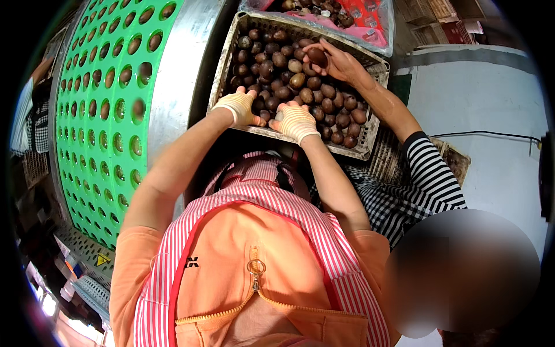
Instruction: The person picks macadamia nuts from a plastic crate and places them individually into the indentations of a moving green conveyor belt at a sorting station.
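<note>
A plastic crate (377, 113) before me holds many brown, round fruits (284, 93), perhaps passion fruit. At the crate's near left edge is my left hand (239, 107), in a fingerless knitted glove, its fingertips among the fruits; whether it grips one is hidden. My right hand (296, 120), gloved alike, reaches over the near edge, with a pale rounded thing partly visible under its thumb side. To my left, a green conveyor (97, 126) with rows of round pockets carries brown fruits in its upper pockets, while lower pockets show none.
A co-worker's bare hand (336, 63) holds a dark fruit over the crate's right side, the striped sleeve (433, 173) close to my right arm. A metal rim (184, 65) separates conveyor and crate. Behind the crate stands a plastic-lined container (381, 26) with more fruits.
</note>
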Demonstrator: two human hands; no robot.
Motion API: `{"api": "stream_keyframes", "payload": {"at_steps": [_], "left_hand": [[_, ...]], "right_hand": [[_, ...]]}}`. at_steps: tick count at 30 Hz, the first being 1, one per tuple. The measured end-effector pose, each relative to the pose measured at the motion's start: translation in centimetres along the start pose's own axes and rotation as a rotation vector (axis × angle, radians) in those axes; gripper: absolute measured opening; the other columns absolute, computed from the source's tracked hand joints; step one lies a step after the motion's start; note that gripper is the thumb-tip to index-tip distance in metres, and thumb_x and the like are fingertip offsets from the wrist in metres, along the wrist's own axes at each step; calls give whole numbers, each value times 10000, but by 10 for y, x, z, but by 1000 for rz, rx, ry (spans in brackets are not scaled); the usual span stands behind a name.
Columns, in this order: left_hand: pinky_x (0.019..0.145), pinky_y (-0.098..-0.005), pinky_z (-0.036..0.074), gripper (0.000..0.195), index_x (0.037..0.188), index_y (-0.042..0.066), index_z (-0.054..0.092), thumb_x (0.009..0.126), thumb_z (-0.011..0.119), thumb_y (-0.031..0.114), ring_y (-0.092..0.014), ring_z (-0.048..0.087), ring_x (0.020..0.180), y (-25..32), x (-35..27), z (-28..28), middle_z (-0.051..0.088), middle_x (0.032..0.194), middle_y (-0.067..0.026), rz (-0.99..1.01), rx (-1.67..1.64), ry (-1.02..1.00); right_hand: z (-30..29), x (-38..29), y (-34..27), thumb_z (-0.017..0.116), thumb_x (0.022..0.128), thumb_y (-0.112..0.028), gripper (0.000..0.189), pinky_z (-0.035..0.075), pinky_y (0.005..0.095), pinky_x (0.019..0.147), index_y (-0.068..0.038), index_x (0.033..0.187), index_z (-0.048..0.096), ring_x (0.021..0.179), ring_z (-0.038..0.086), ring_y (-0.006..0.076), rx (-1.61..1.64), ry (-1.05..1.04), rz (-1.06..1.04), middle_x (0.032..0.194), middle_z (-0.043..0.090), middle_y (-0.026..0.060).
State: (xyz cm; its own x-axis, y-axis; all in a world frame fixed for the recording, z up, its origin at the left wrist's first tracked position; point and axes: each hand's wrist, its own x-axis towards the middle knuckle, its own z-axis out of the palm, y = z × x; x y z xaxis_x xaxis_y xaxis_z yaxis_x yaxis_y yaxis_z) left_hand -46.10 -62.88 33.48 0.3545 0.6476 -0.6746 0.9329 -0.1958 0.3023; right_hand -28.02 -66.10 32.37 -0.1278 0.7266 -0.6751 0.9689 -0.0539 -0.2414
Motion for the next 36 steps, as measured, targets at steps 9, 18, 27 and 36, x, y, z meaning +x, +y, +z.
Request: {"api": "stream_keyframes", "payload": {"at_steps": [9, 18, 27, 36], "left_hand": [[1008, -427, 453, 697, 1261, 70, 634, 753, 693, 543, -390, 535, 1222, -30, 30, 19, 512, 1351, -275, 132, 30, -130], [992, -444, 442, 695, 1276, 21, 619, 768, 724, 484, -360, 567, 1196, -25, 41, 1, 605, 1288, -207, 215, -57, -367], [880, -368, 503, 544, 1139, 11, 594, 710, 764, 300, -256, 626, 992, -112, -170, -25, 640, 1066, -157, 385, -983, 834], [914, -365, 504, 470, 1117, 50, 630, 721, 792, 246, -255, 590, 1013, -276, -213, 100, 573, 1144, -137, -380, -1064, 1356]], "right_hand": [[16, 1, 42, 794, 723, -437, 535, 493, 377, 889, -70, 1088, 659, 1000, 633, 286, 450, 158, -289, 1038, 642, 155], [13, -6, 60, 685, 870, -509, 476, 404, 227, 523, -170, 1180, 559, 727, 544, 156, 1941, -180, -74, 1060, 606, 17], [-77, -18, -114, 659, 819, -638, 689, 410, 249, 505, -135, 1263, 503, 689, 518, 121, 1582, -238, -483, 1077, 591, -7], [-12, 55, -401, 800, 693, -302, 488, 501, 453, 895, -146, 1126, 635, 1026, 600, 396, -176, 369, -979, 1287, 454, 198]]}}
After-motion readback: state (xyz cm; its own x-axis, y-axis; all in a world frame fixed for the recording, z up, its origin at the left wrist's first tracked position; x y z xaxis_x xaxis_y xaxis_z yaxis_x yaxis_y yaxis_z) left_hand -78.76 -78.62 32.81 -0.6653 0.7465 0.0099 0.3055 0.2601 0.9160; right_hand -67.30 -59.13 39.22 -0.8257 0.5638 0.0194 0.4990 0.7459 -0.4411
